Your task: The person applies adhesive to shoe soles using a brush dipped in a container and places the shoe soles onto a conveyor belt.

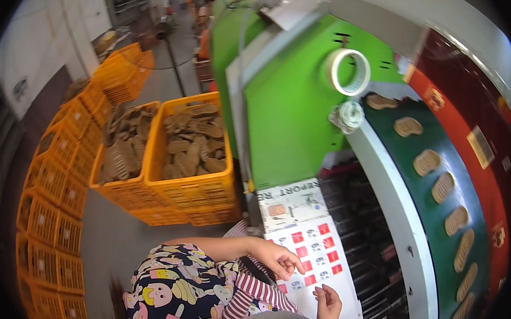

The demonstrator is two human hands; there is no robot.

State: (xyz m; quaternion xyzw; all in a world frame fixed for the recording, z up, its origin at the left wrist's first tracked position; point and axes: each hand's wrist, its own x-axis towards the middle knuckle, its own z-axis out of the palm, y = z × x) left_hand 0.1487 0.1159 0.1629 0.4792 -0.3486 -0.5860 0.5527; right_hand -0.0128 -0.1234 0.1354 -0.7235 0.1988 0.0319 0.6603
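A white sheet with rows of red square stickers and black printing lies on a narrow ledge in front of me. Over its left part hovers my left hand, fingers loosely bent and apart, the tips near the red stickers. Nothing shows in it. My right hand is at the sheet's near part, fingers curled in toward the thumb; whatever they may pinch is too small to make out. Beyond the sheet lies a printed paper. Brown shoe insoles lie in a line on a green conveyor belt at right.
Orange crates full of brown insoles stand at left, with stacked orange crates along the wall. A green machine panel carries a roll of white tape. Dark rollers and a pale curved rail separate sheet from belt.
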